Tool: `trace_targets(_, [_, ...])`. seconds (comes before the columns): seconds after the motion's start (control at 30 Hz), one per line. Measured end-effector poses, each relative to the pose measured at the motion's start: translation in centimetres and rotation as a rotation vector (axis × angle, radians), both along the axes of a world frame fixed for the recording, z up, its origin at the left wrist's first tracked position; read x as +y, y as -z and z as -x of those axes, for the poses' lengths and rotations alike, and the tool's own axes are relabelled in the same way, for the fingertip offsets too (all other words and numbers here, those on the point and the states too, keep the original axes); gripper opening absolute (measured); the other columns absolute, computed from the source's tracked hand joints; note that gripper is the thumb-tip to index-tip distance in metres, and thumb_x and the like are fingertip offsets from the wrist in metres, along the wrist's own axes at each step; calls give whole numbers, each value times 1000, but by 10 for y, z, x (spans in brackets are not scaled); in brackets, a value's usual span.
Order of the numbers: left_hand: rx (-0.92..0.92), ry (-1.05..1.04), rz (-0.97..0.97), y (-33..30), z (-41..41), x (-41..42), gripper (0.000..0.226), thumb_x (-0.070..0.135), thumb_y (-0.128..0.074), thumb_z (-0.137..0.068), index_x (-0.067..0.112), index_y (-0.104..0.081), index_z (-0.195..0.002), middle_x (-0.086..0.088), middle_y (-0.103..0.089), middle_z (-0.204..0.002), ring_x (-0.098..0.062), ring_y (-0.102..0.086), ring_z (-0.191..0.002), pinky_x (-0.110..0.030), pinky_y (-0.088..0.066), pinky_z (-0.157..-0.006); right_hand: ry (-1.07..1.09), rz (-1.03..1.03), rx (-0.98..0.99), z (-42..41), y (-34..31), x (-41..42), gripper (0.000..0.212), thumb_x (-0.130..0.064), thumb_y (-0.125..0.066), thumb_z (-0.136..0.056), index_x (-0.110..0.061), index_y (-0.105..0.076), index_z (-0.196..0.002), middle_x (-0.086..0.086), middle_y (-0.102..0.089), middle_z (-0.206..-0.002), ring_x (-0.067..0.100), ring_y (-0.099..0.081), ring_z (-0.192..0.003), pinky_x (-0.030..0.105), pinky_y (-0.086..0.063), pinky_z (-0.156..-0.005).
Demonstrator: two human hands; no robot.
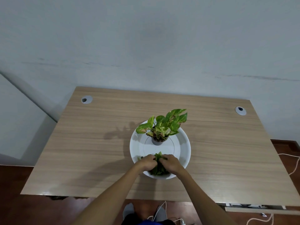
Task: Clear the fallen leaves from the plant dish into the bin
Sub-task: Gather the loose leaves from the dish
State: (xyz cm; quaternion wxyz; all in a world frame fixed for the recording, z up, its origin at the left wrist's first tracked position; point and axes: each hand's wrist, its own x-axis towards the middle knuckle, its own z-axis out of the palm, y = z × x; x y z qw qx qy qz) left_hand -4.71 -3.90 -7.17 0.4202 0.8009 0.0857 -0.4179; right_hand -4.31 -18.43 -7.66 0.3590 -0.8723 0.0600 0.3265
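Note:
A round white plant dish sits in the middle of a wooden desk. A small potted plant with green and yellow leaves stands at the dish's far side. A bunch of fallen green leaves lies at the near side of the dish. My left hand and my right hand are both closed around that bunch, pressing it together from either side. No bin is in view.
Two grey cable grommets sit in the desk's far corners. The desk backs onto a pale wall. White cables trail on the dark floor at the right and under the near edge.

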Motion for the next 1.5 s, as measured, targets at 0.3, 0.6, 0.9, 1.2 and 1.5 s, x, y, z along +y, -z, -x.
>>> trace_targets(0.3, [3, 194, 80, 9, -1, 11, 65, 12, -79, -65, 15, -55, -126, -10, -66, -119, -23, -63, -107, -38, -54, -93, -145, -249, 142, -1, -8, -29, 54, -26, -82, -67, -27, -67, -119, 0, -72, -111, 16, -66, -104, 31, -54, -94])
trace_targets(0.6, [-244, 201, -58, 15, 0, 21, 79, 25, -90, -55, 18, -36, -112, -3, -56, -94, -20, -55, -85, -37, -51, -73, -339, 16, -153, 11, 13, -25, 60, -32, -76, -72, -23, -58, -129, 8, -57, -116, 24, -56, -106, 31, -48, -89])
trace_targets(0.9, [-468, 446, -149, 21, 3, 30, 73, 43, -75, -71, 28, -46, -137, 5, -48, -132, -18, -37, -118, -41, -42, -99, -317, 3, -213, 14, 18, -23, 52, -30, -73, -77, -26, -61, -127, 8, -58, -111, 23, -58, -101, 31, -50, -86])
trace_targets(1.2, [-564, 226, -271, 31, 18, 5, 32, 11, -62, -80, 10, -63, -113, -7, -58, -113, -23, -49, -110, -32, -44, -87, -202, 24, -171, 11, 16, -13, 27, -13, -62, -80, -16, -73, -105, 8, -72, -98, 21, -62, -86, 26, -47, -71])
trace_targets(1.5, [-314, -93, -61, 22, 6, 5, 22, 13, -78, -71, 3, -72, -89, -8, -67, -85, -17, -60, -79, -28, -50, -69, 28, -186, 5, -5, 16, -29, 22, -2, -67, -77, -8, -79, -95, 14, -76, -92, 18, -65, -82, 36, -56, -83])
